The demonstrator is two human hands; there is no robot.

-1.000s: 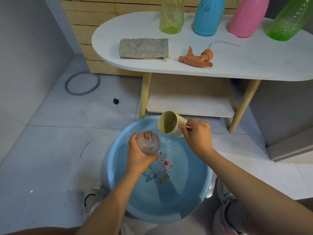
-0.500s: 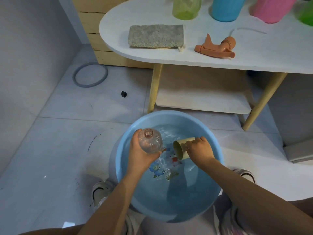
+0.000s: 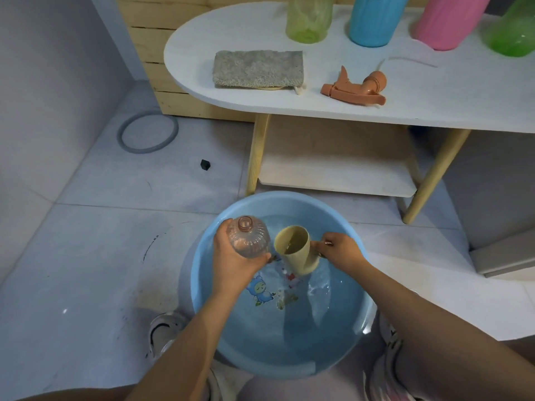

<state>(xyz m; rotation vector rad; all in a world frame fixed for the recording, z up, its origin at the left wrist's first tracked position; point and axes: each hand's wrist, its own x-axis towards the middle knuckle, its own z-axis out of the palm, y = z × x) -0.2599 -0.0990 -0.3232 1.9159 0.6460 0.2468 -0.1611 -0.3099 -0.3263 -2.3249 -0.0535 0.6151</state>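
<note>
A blue plastic basin (image 3: 341, 357) with water stands on the floor between my feet. My left hand (image 3: 231, 261) grips a clear pinkish ribbed bottle (image 3: 249, 237) with no cap, upright over the basin's left side. My right hand (image 3: 338, 250) holds a beige cup (image 3: 295, 250) by its handle, just right of the bottle. The cup is tilted with its mouth toward the bottle and has some water inside. Cartoon stickers show on the basin's bottom.
A white oval table (image 3: 434, 105) on wooden legs stands behind the basin. On it lie a grey cloth (image 3: 257, 69), an orange spray head (image 3: 356, 88) and several coloured bottles. A grey ring (image 3: 147, 131) and a small black object (image 3: 205, 164) lie on the tiled floor.
My right hand dipped the cup down into the basin's water and has now lifted it out, holding water, close beside the bottle. The left hand kept the bottle in place.
</note>
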